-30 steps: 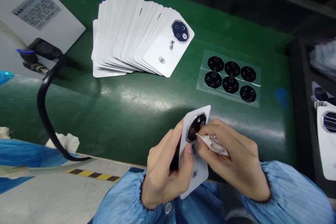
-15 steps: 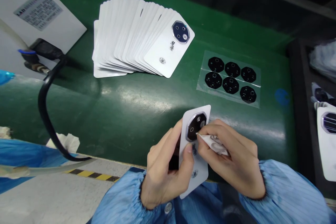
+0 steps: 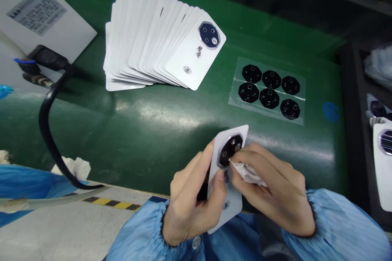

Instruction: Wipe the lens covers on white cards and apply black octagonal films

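A white phone back cover (image 3: pixel 233 198) stands tilted near the table's front edge, gripped along its left side by my left hand (image 3: pixel 192 200), thumb on its face. Its black octagonal camera plate (image 3: pixel 228 151) has a silver rim. My right hand (image 3: pixel 272 187) is closed, pinching a crumpled white wipe (image 3: pixel 249 173) whose tip touches the lower right edge of the camera plate. Part of the wipe is hidden in the fingers. Ahead lies a fanned stack of white covers (image 3: pixel 147 45), the top one showing a dark camera plate (image 3: pixel 209 35).
A clear sheet (image 3: pixel 234 100) with several black octagonal pieces (image 3: pixel 269 98) lies on the green table (image 3: pixel 147 130). On the right a black tray (image 3: pixel 355 130) holds another white cover (image 3: pixel 384 175). A labelled white box (image 3: pixel 73 28) and a black cable (image 3: pixel 45 130) are at left.
The wipe's tip has shifted slightly along the camera plate's edge, and the held cover has tilted a little. The whole view has moved slightly; both hands keep their holds.
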A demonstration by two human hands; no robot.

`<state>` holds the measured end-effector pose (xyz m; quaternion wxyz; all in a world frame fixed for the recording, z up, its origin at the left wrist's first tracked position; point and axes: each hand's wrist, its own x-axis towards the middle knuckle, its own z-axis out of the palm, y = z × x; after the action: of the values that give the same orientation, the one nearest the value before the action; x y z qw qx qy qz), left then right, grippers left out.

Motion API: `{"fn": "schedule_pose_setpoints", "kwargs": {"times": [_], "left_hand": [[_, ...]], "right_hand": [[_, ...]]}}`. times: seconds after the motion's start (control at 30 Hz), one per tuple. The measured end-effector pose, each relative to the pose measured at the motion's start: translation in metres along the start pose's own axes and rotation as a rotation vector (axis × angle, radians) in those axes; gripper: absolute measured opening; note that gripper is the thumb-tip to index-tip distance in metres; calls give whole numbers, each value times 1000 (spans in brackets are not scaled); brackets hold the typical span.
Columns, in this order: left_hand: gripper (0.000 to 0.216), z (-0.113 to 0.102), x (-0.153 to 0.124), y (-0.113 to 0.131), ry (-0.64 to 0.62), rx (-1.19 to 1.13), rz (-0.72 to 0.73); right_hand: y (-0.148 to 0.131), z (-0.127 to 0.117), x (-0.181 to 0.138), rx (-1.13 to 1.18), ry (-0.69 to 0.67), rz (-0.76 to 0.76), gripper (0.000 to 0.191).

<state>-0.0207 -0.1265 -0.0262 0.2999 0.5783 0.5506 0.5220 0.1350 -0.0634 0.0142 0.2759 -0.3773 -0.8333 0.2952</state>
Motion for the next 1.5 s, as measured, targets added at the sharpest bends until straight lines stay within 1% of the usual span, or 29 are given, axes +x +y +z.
{"fn": "schedule_pose_setpoints", "kwargs": {"times": [0.07, 0.17, 0.27, 0.37, 0.43, 0.53, 0.63, 0.83, 1.23, 1.5], "left_hand": [[78, 0, 0, 0, -3, 8, 10], [78, 1, -3, -3, 30, -12, 5], [73, 2, -3, -2, 66, -140, -80], [68, 1, 3, 3, 90, -294, -211], [65, -1, 9, 7, 109, -355, -266], [60, -1, 16, 11, 132, -430, -282], [58, -1, 16, 10, 132, -478, -307], [55, -1, 9, 6, 110, -517, -382], [51, 0, 12, 9, 128, -495, -393], [51, -3, 14, 10, 116, -494, -404]], "right_hand": [[-2, 3, -1, -7, 42, 35, 10], [-6, 7, 0, 3, 127, 95, 10], [-8, 5, 5, 55, 157, 156, 13], [-7, -2, 10, 216, 131, 179, 15], [-6, -7, 13, 344, 134, 188, 13], [-6, -10, 14, 488, 170, 211, 13], [-6, -10, 12, 605, 177, 229, 14], [-3, -10, 9, 829, 124, 341, 8], [-3, -11, 9, 914, 112, 379, 6], [-4, -12, 8, 880, 103, 375, 5]]}}
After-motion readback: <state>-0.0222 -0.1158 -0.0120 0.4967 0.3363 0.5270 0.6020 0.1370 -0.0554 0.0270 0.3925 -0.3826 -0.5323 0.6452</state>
